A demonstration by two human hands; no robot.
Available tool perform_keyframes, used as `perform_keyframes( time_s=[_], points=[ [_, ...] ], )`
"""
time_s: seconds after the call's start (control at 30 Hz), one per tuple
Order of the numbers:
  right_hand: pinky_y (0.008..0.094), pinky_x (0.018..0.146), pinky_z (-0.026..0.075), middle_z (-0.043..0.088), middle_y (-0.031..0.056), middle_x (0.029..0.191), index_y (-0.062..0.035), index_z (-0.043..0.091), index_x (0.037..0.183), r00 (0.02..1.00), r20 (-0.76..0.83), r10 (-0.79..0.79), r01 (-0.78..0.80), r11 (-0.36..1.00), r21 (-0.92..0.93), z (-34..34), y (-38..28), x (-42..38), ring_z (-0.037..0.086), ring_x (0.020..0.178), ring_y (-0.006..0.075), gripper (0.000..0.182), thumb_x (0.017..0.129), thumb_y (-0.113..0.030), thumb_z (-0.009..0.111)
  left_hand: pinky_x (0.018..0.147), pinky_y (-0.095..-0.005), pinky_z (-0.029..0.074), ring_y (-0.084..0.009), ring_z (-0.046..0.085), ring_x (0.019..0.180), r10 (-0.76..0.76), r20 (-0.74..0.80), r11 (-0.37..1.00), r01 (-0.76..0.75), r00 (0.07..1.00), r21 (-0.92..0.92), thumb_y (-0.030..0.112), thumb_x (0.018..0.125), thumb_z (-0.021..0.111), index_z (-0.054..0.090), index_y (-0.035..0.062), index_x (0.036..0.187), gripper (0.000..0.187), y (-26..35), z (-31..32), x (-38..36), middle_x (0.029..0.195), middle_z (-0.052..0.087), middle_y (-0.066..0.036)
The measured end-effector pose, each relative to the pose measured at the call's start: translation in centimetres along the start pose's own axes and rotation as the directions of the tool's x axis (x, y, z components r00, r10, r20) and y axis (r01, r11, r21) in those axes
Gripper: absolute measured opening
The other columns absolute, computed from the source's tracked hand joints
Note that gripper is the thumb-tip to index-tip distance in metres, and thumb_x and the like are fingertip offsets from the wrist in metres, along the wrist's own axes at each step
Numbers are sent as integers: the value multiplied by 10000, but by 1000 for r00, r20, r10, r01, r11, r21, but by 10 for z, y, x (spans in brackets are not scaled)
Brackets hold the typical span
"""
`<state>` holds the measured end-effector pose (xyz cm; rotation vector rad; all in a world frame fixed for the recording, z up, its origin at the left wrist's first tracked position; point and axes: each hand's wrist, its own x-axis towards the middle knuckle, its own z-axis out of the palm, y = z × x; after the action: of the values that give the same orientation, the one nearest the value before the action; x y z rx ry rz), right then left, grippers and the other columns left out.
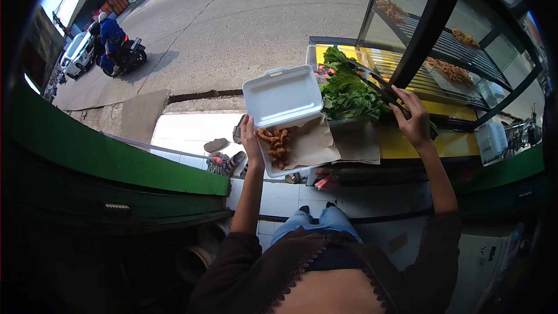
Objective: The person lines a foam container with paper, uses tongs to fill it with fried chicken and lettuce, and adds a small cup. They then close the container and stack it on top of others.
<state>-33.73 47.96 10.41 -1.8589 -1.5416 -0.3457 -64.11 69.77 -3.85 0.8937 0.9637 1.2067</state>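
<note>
My left hand (251, 141) grips the left side of an open white foam takeaway box (283, 94), its lid tipped back away from me. Brown paper (309, 144) lines the box, and crispy fried pieces (279, 146) lie on the left part of it. In my right hand (413, 117) is a pair of dark tongs (372, 77), pointing forward and left over a heap of green lettuce (352, 97). The tong tips reach the upper leaves. Beside the box, more brown paper (360, 142) lies on the counter.
At the right stands a glass display case with fried food (450, 71) on wire racks (444, 43). The yellow counter (456, 144) runs below it. A green ledge (192, 175) borders the left. Footwear (225, 163) lies on white tiles. On the road are a motorbike (129, 55) and a car (77, 54).
</note>
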Motion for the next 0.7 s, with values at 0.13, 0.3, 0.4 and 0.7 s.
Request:
perform_keyframes(
  time_s=[0.13, 0.3, 0.4, 0.7],
  points=[
    [355, 815, 481, 619, 106, 1063, -80, 604, 1197, 999, -40, 8, -8, 1000, -2, 3, -8, 0, 614, 955, 276, 413, 790, -49, 669, 992, -306, 358, -206, 470, 1154, 6, 35, 1000, -6, 999, -7, 299, 924, 521, 421, -37, 1304, 517, 5, -1, 3, 1255, 485, -133],
    [352, 812, 482, 619, 102, 1059, -84, 606, 1194, 997, -16, 72, -72, 997, 17, 5, -19, -10, 616, 949, 273, 410, 790, -51, 667, 997, -307, 355, -201, 463, 1159, -9, 76, 999, 11, 997, -30, 291, 931, 515, 421, -36, 1305, 505, 7, -5, 0, 1265, 479, -135],
    [349, 804, 483, 619, 100, 1055, -85, 607, 1192, 998, -12, 68, -68, 998, 7, 8, -15, -13, 617, 941, 273, 405, 792, -56, 667, 990, -304, 360, -199, 474, 1142, 14, 70, 1000, -14, 997, -6, 292, 928, 518, 428, -37, 1295, 501, 5, -9, 6, 1252, 488, -135],
    [349, 804, 482, 620, 101, 1049, -84, 610, 1184, 995, -34, 99, -99, 995, 8, 6, -16, -15, 617, 939, 276, 390, 798, -66, 664, 986, -295, 361, -202, 478, 1140, -53, 95, 993, 63, 994, -99, 297, 920, 526, 424, -28, 1310, 518, 0, -19, 17, 1238, 504, -133]
  ],
)
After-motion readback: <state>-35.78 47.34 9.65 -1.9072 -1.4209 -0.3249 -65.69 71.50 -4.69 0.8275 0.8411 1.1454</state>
